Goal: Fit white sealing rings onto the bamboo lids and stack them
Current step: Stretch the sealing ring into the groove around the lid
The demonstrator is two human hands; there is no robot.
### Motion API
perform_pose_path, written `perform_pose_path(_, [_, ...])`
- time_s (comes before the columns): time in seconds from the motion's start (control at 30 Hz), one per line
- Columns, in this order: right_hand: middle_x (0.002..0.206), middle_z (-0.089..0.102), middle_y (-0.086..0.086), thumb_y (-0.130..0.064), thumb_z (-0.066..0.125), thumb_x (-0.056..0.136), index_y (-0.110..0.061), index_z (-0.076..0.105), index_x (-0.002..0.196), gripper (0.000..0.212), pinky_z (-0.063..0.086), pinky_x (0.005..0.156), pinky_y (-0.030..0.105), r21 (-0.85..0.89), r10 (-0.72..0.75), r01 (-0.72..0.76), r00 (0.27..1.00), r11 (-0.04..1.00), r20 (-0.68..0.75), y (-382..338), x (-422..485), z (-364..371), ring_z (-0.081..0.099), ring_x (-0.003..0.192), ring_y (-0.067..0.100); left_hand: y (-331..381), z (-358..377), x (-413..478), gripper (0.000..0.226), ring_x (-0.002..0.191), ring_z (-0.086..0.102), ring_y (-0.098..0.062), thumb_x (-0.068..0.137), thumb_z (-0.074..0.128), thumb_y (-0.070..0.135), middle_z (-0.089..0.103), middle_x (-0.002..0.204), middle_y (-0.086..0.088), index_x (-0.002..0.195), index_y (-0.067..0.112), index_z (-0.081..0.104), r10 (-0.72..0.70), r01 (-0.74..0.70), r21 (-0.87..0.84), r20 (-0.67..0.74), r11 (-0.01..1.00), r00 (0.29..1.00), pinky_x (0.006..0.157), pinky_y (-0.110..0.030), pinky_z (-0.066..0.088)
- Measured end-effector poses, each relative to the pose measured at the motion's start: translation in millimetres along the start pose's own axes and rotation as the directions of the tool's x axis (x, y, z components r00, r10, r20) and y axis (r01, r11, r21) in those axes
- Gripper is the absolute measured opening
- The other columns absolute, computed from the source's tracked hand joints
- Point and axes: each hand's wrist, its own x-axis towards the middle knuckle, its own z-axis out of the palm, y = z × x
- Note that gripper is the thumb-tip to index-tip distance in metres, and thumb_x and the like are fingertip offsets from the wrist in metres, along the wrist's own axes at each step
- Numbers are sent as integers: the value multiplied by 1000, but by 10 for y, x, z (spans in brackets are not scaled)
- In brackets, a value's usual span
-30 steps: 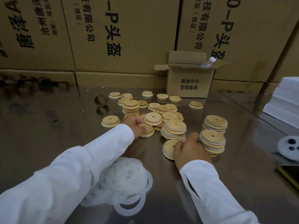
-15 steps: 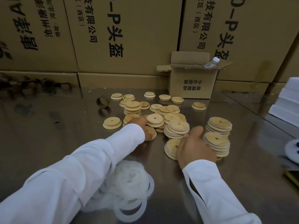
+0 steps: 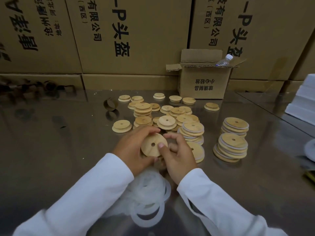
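Note:
A round bamboo lid (image 3: 152,143) with a centre hole is held up between both hands above the steel table (image 3: 68,142). My left hand (image 3: 131,149) grips its left edge from behind. My right hand (image 3: 177,154) pinches its right side, thumb on the face. A heap of white sealing rings (image 3: 146,198) lies just below my wrists. Loose bamboo lids (image 3: 170,113) are scattered beyond the hands. Stacks of lids with rings (image 3: 230,147) stand to the right, and one more stack (image 3: 192,132) is close to my right hand.
Large cardboard cartons (image 3: 129,34) wall off the back of the table. A small open box (image 3: 204,80) with a water bottle (image 3: 225,60) stands behind the lids. A cardboard ring (image 3: 110,103) sits left of them. White foam sheets (image 3: 305,103) lie at the right edge.
Both hands left the lid piles and came together nearer to me. They now hold one bamboo lid lifted between them.

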Motion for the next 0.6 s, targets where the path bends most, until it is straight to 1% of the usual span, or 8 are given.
perform_pose_path(0.07, [85,69,12,-16,58,87,-32,50,96,20,51,69,35,82,9,-11,1000,997,17,-5,-10,-5,62,67,20,3,-6,-41,74,100,44,4,59,84,19,46,113,22,114,46,41,-21,21,-43,-9,999,1000,80,4,29])
perform_pose_path(0.1, [86,70,6,-15,58,87,-31,50,97,21,52,70,30,111,9,-11,1000,994,21,-10,-15,-3,64,72,17,-4,-8,-49,79,102,44,5,58,85,21,45,116,22,114,48,38,-82,79,-126,-14,989,997,83,1,31])
perform_pose_path(0.13, [87,70,2,-13,59,87,-31,50,97,22,53,69,26,128,2,-5,1000,992,24,-13,-18,-2,65,77,16,-18,-10,-55,80,105,46,3,58,86,22,45,118,18,117,47,37,-168,160,-240,-16,958,986,88,-6,34])
perform_pose_path(0.2, [85,68,2,-11,58,87,-28,50,99,22,50,62,22,139,-41,35,998,990,40,-15,-21,1,64,74,13,-66,-15,-65,65,106,54,-9,64,83,21,53,116,5,117,31,46,-345,300,-463,-13,834,938,90,-24,43])
perform_pose_path(0.3, [78,64,5,-9,58,87,-25,49,97,20,47,53,17,151,-102,88,991,985,82,-32,-45,22,56,61,9,-134,-73,-80,22,85,65,-16,72,71,16,71,87,0,93,15,65,-451,400,-634,89,662,888,74,-22,54])
perform_pose_path(0.4, [75,63,3,-15,57,88,-26,49,95,16,46,53,15,160,-96,84,993,984,68,-28,-58,25,56,55,5,-152,-91,-96,21,64,65,-13,65,65,23,71,68,0,81,10,67,-433,417,-730,182,541,883,61,-20,55])
perform_pose_path(0.5, [76,62,-2,-26,56,88,-32,51,87,8,42,57,11,-51,-93,92,996,994,-1,19,-49,-20,52,57,-2,-165,-105,-74,15,63,66,-11,71,64,20,70,67,0,81,9,66,-469,398,-773,149,493,871,58,-20,54])
perform_pose_path(0.6, [74,53,-10,-33,59,84,-33,59,72,12,34,59,14,-396,-123,177,980,901,157,80,-56,-62,48,64,-1,-171,-129,-59,8,60,66,-10,81,58,11,69,65,0,81,6,64,-515,385,-824,136,416,846,53,-20,53])
